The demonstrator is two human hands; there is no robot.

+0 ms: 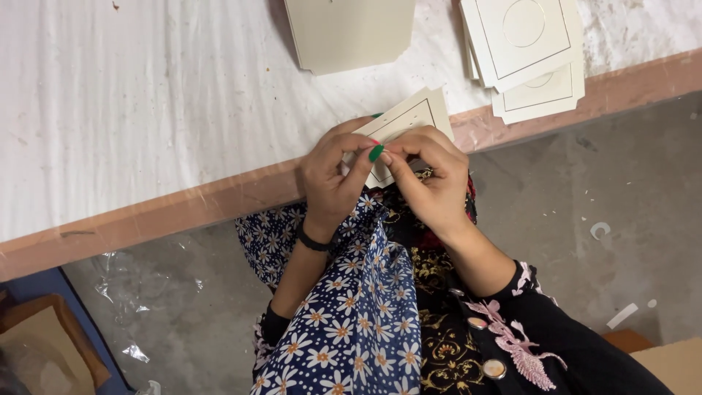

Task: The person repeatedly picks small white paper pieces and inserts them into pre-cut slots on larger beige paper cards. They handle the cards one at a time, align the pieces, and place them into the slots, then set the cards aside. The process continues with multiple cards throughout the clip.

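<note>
I see both hands meeting at the near edge of the worktop [146, 110], pinched on one cream card [409, 117]. The left hand [333, 175] and right hand [431, 172] each close fingertips on its lower part; the card rises past them, over the edge. I judge it light, thin, fairly stiff yet easily creased, best held by its margins. A card stack [530, 44] lies well apart.

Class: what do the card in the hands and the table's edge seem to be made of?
Card: probably stiff cream cardboard, matte, with flat crisp edges and a thin printed line. Table edge: seemingly bare wood, brownish, worn and unpolished.
</note>
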